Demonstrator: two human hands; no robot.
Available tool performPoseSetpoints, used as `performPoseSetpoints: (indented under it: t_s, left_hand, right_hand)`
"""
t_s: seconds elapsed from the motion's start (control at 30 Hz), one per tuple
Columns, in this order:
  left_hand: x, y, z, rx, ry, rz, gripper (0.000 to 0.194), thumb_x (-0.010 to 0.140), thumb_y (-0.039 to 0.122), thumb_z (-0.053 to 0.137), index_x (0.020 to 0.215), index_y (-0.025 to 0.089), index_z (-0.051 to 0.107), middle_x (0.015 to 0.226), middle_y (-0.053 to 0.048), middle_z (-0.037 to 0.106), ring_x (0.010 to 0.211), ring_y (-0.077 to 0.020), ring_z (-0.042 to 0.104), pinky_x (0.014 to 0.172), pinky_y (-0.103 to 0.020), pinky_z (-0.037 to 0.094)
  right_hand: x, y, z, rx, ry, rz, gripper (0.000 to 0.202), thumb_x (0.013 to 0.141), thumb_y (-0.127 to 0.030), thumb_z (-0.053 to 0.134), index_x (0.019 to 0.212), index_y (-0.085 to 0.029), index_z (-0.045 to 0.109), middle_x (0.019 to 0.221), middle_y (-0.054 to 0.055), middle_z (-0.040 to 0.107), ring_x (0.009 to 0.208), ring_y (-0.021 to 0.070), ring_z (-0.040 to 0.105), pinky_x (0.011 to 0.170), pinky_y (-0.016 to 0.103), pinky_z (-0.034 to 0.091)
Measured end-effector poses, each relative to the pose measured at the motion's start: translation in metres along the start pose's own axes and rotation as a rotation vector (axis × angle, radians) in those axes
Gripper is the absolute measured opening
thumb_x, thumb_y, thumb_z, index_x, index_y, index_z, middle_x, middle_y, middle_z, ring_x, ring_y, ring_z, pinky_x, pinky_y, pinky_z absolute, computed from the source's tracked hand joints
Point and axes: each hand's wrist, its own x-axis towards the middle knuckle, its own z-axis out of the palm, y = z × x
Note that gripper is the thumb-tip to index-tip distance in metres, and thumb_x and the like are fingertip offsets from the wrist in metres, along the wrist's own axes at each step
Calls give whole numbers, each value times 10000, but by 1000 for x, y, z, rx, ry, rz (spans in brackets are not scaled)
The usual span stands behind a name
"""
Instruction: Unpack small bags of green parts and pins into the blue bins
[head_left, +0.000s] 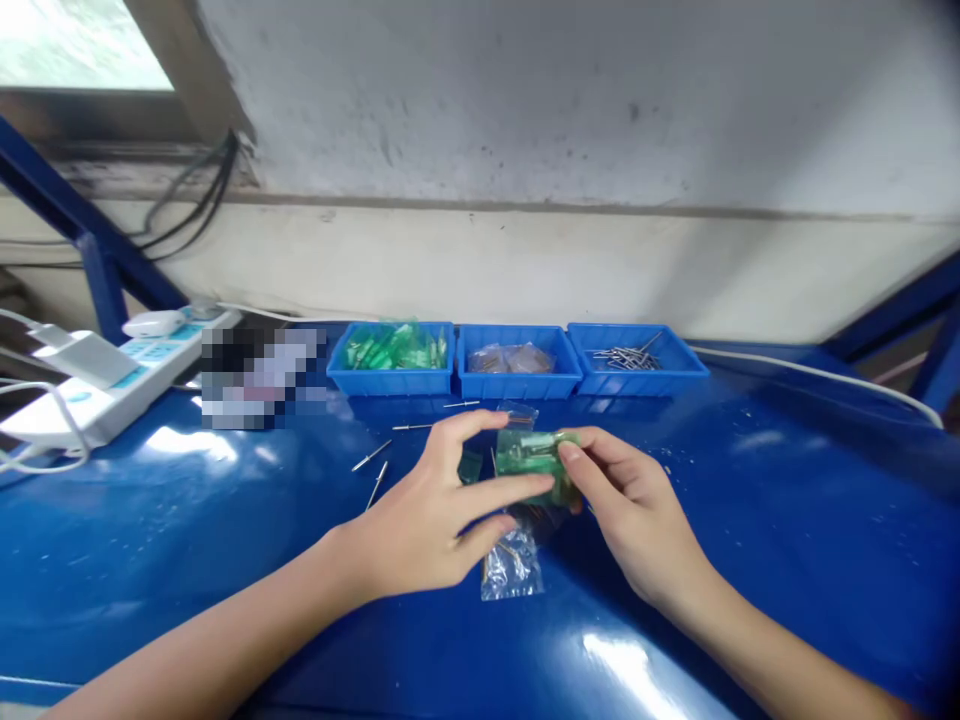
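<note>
Pinched between thumb and fingers of my right hand (630, 500) is a small green plastic bag (525, 452) with shiny metal pieces inside. My left hand (442, 500) is beside it with fingers spread, the index and middle fingertips close to the bag; I cannot tell whether they touch it. Below the hands lies a clear plastic bag (514, 570) holding thin brownish pieces. Another small clear bag (519, 412) lies just beyond the green one. Several loose rivets (377, 485) are scattered left of my left hand.
Three blue bins stand along the wall: one with green bags (390, 385), one with clear bags (517, 387), one with loose metal rivets (628, 358). A white power strip (97, 390) with plugs and a blurred object (259, 380) are at left on the blue table (787, 560).
</note>
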Motion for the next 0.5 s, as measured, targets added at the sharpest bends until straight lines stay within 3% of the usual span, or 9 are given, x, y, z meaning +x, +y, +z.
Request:
performPoseSetpoints:
  t_s: [0.07, 0.17, 0.27, 0.4, 0.5]
  left_hand:
    - [1, -6, -4, -13, 1, -64, 390, 838, 213, 580, 1221, 280, 554, 1305, -100, 290, 1259, -273, 307, 1032, -453, 356]
    - [5, -8, -11, -90, -37, -92, 300, 878, 290, 526, 1165, 224, 583, 1082, -88, 477, 1048, -227, 445, 924, -418, 411]
    - [7, -7, -13, -266, -75, -100, 327, 951, 343, 363, 1081, 175, 610, 886, -62, 564, 854, -182, 499, 799, -346, 432]
    - [6, -4, -9, -423, -38, -245, 481, 969, 403, 261, 773, 129, 605, 714, -30, 540, 657, -132, 490, 632, -272, 402]
    - [6, -2, -8, -466, -12, -372, 390, 948, 355, 369, 676, 135, 541, 633, 12, 487, 585, -103, 455, 549, -231, 362]
  right_hand:
    - [2, 2, -2, -64, 61, -57, 151, 842, -330, 557, 854, -189, 611, 661, -27, 553, 569, 94, 500, 520, 203, 410]
    - [-1, 3, -2, -194, 90, -173, 124, 850, -275, 545, 911, -193, 615, 749, 1, 608, 621, 109, 555, 561, 227, 452]
    - [-10, 2, 0, -386, 88, -435, 144, 841, -164, 544, 947, -204, 631, 859, 27, 607, 762, 133, 585, 671, 266, 481]
    - [-19, 1, 4, -541, 57, -752, 273, 793, -44, 549, 995, -208, 633, 925, 45, 550, 833, 144, 564, 705, 288, 490]
    - [-20, 4, 6, -622, 8, -821, 321, 777, -28, 548, 1031, -208, 628, 991, 70, 514, 933, 183, 534, 750, 335, 495]
